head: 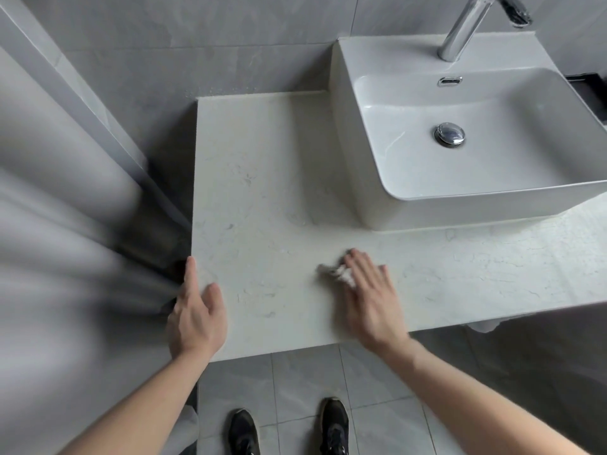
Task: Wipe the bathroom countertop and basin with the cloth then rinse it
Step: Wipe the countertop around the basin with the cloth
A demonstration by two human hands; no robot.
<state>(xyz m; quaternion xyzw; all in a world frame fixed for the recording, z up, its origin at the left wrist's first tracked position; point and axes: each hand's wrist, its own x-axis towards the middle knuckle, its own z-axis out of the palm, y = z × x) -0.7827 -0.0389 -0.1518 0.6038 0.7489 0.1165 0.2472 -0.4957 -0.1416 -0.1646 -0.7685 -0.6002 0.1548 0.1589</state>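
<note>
Just in front of the basin [476, 133], on the pale countertop [262, 178], the right hand [368, 297] lies flat with straight fingers pressing a small cloth [338, 272] against the stone, likely so the whole palm drives the wipe. The left hand [197, 310] rests open on the counter's corner farthest from the basin, fingers relaxed, seemingly to steady the body. The cloth is white, crumpled and mostly hidden under the fingers, its edge blurred. The basin looks untouched by it, so I would judge the counter pass to be underway.
</note>
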